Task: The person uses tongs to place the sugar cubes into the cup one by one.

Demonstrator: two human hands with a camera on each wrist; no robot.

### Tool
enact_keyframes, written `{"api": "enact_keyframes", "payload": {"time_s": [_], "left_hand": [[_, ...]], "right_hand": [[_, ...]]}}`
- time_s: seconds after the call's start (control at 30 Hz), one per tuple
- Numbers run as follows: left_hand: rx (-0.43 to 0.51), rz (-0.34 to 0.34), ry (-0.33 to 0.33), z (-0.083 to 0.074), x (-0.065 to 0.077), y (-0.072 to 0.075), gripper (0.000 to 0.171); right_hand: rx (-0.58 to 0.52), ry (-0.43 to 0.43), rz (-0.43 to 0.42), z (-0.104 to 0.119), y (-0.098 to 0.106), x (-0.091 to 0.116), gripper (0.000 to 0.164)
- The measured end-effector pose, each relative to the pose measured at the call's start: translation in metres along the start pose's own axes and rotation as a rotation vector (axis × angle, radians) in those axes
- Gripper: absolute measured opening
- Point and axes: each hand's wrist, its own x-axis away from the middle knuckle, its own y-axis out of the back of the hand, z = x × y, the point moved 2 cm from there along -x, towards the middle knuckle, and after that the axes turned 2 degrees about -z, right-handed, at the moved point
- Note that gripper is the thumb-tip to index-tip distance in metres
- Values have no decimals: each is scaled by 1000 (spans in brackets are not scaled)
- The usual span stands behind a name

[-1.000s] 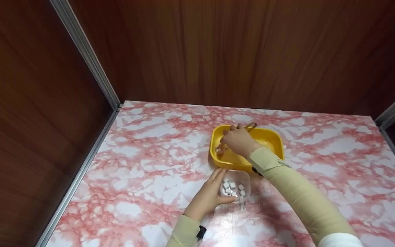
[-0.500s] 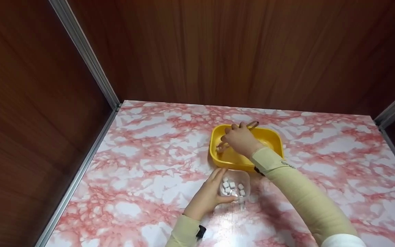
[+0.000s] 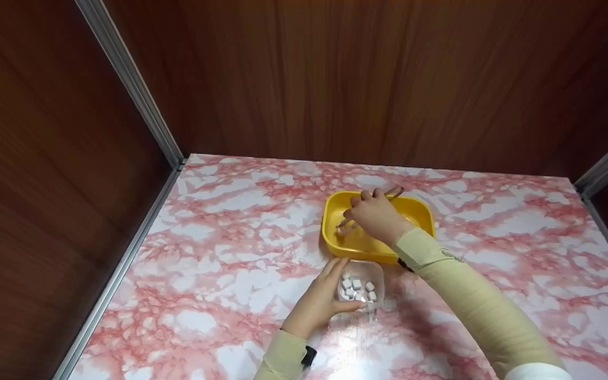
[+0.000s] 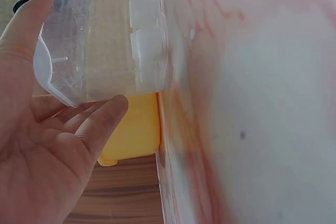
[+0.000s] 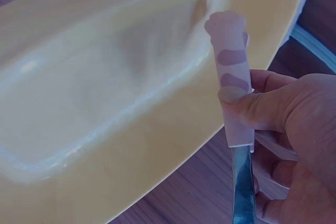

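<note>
My left hand grips a small clear plastic container, thumb on the near side and fingers along the far left. Several white cubes lie in it. In the left wrist view the container stands on the table between thumb and fingers. Over the yellow basin, my right hand pinches a pair of pink tongs. Their paw-shaped tips point down to the basin's left part. The right wrist view shows the thumb on the pink sleeve of the tongs, with a metal strip behind it.
The basin stands directly beyond the clear container on a red-and-white marbled tabletop. A brown wood-grain panel rises behind the table, another on the left, with a metal rail at their corner.
My right hand and the tongs have shifted slightly to the right over the basin. The left hand and the container stay almost in place.
</note>
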Motion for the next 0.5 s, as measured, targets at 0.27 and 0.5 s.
{"api": "enact_keyframes", "payload": {"time_s": [0.27, 0.5], "left_hand": [[5, 1, 1, 2, 0, -1, 94], [6, -4, -5, 1, 0, 0, 94]], "right_hand": [[-57, -34, 28, -5, 1, 6, 38], [-97, -39, 13, -9, 6, 10, 37]]}}
